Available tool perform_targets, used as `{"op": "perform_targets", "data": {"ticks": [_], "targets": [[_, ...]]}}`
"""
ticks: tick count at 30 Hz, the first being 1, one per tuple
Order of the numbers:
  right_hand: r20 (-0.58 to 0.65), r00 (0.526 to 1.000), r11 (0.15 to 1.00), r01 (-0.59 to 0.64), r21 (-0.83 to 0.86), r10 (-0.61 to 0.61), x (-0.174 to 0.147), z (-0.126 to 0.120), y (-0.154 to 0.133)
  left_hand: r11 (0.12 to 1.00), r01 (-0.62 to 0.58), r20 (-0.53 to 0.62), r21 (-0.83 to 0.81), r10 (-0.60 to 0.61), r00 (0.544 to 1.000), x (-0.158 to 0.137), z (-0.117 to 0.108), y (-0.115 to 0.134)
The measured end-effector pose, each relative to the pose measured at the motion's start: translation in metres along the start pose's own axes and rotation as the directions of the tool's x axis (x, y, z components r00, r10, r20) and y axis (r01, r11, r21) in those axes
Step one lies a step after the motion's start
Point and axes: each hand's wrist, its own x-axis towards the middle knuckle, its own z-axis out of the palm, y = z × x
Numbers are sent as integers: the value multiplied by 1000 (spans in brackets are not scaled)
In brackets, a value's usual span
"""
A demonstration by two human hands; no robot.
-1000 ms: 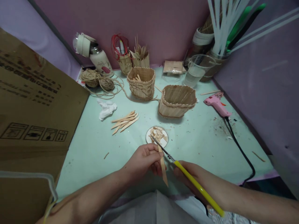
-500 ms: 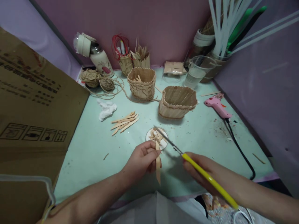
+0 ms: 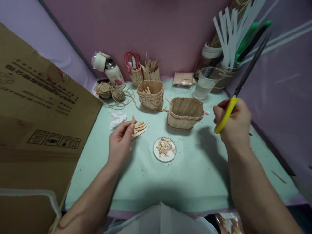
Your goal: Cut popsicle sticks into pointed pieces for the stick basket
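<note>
The left hand [image 3: 122, 138] pinches a wooden strip [image 3: 133, 120] between thumb and fingers, forearm stretched forward, beside the strip pile [image 3: 140, 129]. The right hand [image 3: 237, 122], curled around yellow-handled scissors [image 3: 247, 73], is raised, blades slanting upward.

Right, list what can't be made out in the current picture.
All in the head view:
Pinched wooden strip: part below the thumb, hidden by the left hand.
Strip pile: left side, covered by the same hand.
Scissors: part of the handles, behind the right hand.
Front basket: floor, behind its front wall.
Cardboard box: cut off by the left edge.
</note>
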Motion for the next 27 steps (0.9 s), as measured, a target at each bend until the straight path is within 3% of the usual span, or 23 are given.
{"op": "perform_targets", "data": {"ticks": [3,6,10,14,16,19,21,24,27], "targets": [[-20,1000,982,19,-190,-23,2,2,19,951,-232,-62,204,249,967,16,-11,-12],[12,1000,939,14,-344,-11,1,0,24,853,-325,-14,408,361,932,24,-17,-24],[75,997,902,26,-432,7,-1,-2,19,766,-365,97,529,373,923,26,-17,-35],[9,998,917,-50,-397,58,-2,-2,17,724,-330,172,606,285,943,24,-16,-36],[-18,998,924,-62,-377,60,-2,-2,17,748,-309,123,587,295,948,24,-16,-33],[-8,998,934,-66,-352,67,-2,-3,16,840,-299,-46,453,357,933,23,-16,-25],[-24,997,943,-82,-323,79,-2,-3,17,923,-217,-153,317,276,949,22,-15,-18],[-6,997,961,-76,-264,77,-2,-3,21,990,-23,-174,136,47,984,22,-13,-5],[-31,997,980,-68,-187,63,-1,-2,28,988,-23,-188,150,51,981,31,-12,11]]}}
